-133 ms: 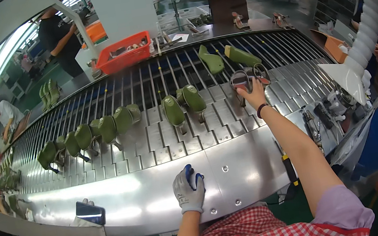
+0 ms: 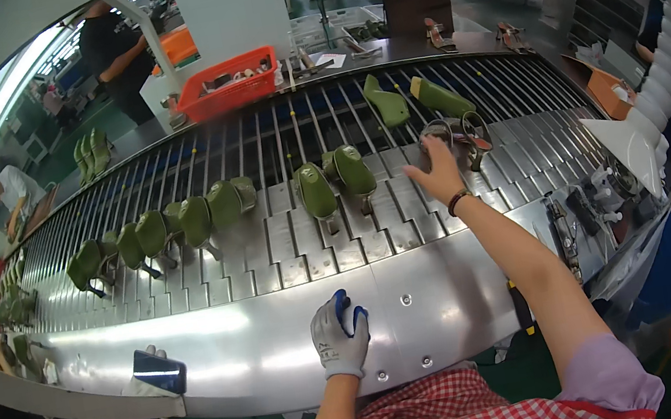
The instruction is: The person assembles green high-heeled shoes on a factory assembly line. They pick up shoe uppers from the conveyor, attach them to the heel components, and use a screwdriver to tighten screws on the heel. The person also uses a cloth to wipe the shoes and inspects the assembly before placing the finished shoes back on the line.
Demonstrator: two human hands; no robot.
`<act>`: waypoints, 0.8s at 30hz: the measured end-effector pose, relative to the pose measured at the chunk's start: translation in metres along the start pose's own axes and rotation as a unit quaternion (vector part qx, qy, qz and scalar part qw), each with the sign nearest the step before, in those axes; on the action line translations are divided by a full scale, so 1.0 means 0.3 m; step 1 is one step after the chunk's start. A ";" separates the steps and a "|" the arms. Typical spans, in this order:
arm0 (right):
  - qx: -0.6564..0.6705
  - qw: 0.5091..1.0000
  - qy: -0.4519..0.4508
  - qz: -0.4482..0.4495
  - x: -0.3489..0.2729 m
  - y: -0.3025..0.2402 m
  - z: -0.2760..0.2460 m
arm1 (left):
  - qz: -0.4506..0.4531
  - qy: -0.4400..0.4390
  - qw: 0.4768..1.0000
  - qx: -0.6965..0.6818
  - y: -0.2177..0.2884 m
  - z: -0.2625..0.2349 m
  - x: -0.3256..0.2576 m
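My bare right hand (image 2: 439, 176) is over the slatted metal conveyor (image 2: 288, 244), its thumb apart from the fingers and nothing gripped. Its fingertips are just in front of a strappy sandal (image 2: 444, 131), partly hiding it; whether they touch cannot be told. Beside that sandal stands a second heeled sandal (image 2: 475, 133). Beyond the pair lie two green shoe lasts, one upright (image 2: 389, 103) and one on its side (image 2: 443, 96). My left hand (image 2: 342, 342), in a grey glove with blue palm, rests half-curled on the smooth metal ledge (image 2: 242, 340), thumb apart, holding nothing.
Several shoes on green lasts (image 2: 196, 222) stand leftward along the conveyor. A phone (image 2: 159, 372) lies on the ledge. Tools (image 2: 566, 233) and a white duct hood (image 2: 622, 144) are at the right. A red basket (image 2: 228, 85) stands behind; co-workers are across the line.
My right hand has let go of the sandal and drawn back a little to the left. The sandal stays beside its mate. My left hand keeps its place; the whole view shifted slightly.
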State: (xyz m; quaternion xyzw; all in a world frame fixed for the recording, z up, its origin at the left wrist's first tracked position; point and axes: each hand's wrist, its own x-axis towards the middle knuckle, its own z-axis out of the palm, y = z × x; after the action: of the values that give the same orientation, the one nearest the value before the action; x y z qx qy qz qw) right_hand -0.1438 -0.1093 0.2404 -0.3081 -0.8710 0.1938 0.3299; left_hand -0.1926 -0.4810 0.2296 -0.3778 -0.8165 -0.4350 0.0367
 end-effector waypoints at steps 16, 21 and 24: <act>0.664 0.598 -0.012 0.449 -0.069 -0.260 0.095 | 0.018 0.016 1.000 -0.010 -0.012 -0.008 0.000; 0.664 0.663 -0.040 0.343 -0.289 -0.380 -0.181 | -0.062 -0.045 0.990 -0.119 -0.037 -0.020 0.011; 0.583 0.778 -0.037 0.230 -0.434 -0.535 -0.340 | -0.237 -0.067 0.852 -0.461 0.003 -0.006 0.021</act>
State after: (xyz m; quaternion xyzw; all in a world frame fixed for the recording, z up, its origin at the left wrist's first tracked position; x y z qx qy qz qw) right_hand -0.0616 -0.3000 0.3402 -0.2403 -0.5061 0.7461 0.3598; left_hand -0.1970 -0.4782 0.2338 -0.1748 -0.5874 -0.7307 -0.3008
